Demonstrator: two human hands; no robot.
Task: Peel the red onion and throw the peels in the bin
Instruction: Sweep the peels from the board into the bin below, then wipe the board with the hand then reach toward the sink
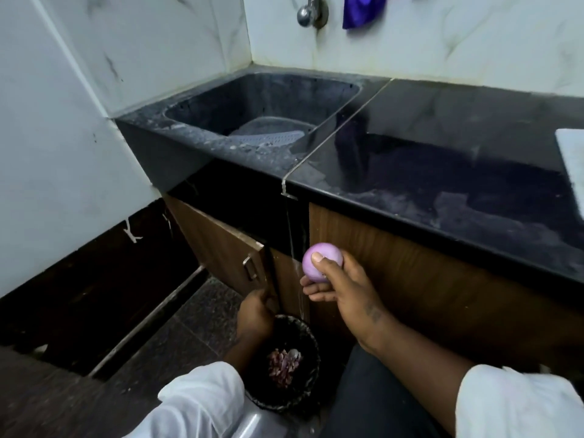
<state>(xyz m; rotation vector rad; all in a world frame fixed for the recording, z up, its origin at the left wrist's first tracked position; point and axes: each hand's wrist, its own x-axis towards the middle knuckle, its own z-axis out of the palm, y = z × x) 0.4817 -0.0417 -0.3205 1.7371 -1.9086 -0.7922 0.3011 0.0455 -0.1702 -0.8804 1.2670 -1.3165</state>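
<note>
Red onion [330,251] gripped in right hand [346,294]; left hand [255,312] grasps cabinet door [221,245] edge

1. One onion [319,260], peeled and purple.
2. Two hands: one left hand [256,311] and one right hand [346,294].
3. Two white sleeves: a left sleeve [202,403] and a right sleeve [518,403].
4. One bin [309,330] on the floor [189,327], holding one heap of peels [284,363]; the single pieces are too small to count.
5. One sink [221,99] at the left end of the worktop [442,147], with one strainer [268,134] in it.
6. One tap [308,12] above the sink.
7. One blue cloth [363,9] on the wall.
8. One open cupboard door [221,241] with one handle [249,267].
9. One white board [572,159] at the worktop's right edge.
</note>
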